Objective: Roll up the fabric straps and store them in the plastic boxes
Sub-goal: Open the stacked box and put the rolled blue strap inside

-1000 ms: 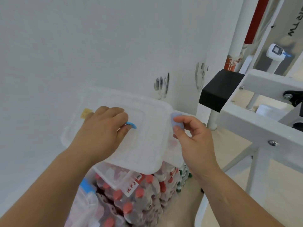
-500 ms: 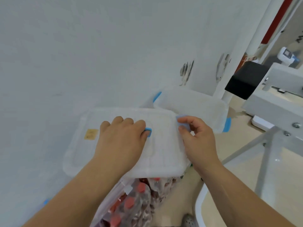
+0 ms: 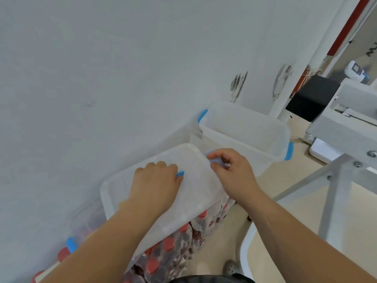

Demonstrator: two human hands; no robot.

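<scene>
Head view: both forearms reach forward over the lidded box [image 3: 195,193], a translucent, frosted plastic tub with rounded corners that rests on shrink-wrapped packs of red-capped bottles [image 3: 169,245]. The left hand [image 3: 156,180] lies knuckles-up on its lid with fingers curled. A small blue piece [image 3: 180,173] peeks out at the fingertips, and whether that grip clamps it cannot be told. At the box's right edge, the right hand [image 3: 234,172] pinches a pale blue latch [image 3: 214,160] between thumb and forefinger. Beyond the lidded box stands an open box [image 3: 224,133] of the same plastic.
</scene>
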